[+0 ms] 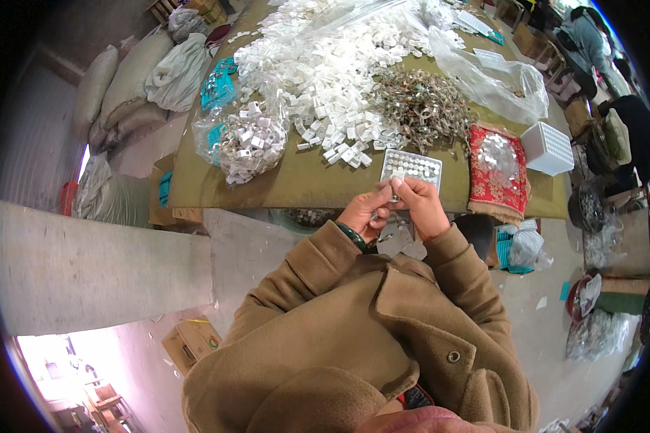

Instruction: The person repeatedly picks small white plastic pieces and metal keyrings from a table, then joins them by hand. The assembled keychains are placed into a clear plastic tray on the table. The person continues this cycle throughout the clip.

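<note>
My left hand and my right hand meet at the table's near edge, fingertips pinched together over something small. What they hold is mostly covered by the fingers. Thin, shiny metallic bits show just below the left fingers. Right beyond my hands lies a white tray with rows of round pale pieces. A red patterned cloth to its right bears a scatter of small clear or silvery discs. Behind the tray sits a heap of tangled metallic, brownish pieces.
A large pile of small white plastic pieces covers the table's middle. At left stands a clear bag of white pieces; at right, a white grid box. Stuffed sacks lean beyond the table's left side. Another person is at far right.
</note>
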Demonstrator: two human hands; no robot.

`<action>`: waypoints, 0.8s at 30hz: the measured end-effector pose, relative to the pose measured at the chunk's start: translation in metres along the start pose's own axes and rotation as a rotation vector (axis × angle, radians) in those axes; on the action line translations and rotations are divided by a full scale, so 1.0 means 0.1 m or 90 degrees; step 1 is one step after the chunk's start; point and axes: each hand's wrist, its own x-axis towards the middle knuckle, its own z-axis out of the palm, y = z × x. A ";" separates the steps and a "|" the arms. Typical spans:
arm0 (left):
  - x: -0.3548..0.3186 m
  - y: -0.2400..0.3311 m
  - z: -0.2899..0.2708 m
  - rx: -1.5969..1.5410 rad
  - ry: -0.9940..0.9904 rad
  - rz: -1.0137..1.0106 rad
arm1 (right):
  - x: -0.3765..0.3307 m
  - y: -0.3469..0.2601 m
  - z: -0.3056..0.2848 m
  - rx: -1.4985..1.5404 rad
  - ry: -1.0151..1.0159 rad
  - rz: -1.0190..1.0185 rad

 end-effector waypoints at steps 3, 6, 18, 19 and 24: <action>0.01 -0.02 -0.05 -0.092 -0.013 -0.057 | 0.01 0.00 -0.05 0.129 -0.032 0.020; 0.01 -0.05 -0.06 -0.116 -0.031 -0.089 | 0.04 0.02 -0.15 0.176 -0.055 0.048; 0.02 -0.11 0.14 -0.088 0.116 -0.001 | -0.04 0.00 -0.16 -0.395 -0.044 -0.313; 0.03 -0.11 0.12 -0.110 0.110 -0.031 | -0.07 0.04 -0.15 -0.440 -0.017 -0.344; 0.06 -0.11 0.05 -0.121 0.057 -0.132 | -0.16 0.17 -0.27 -0.584 0.077 -0.455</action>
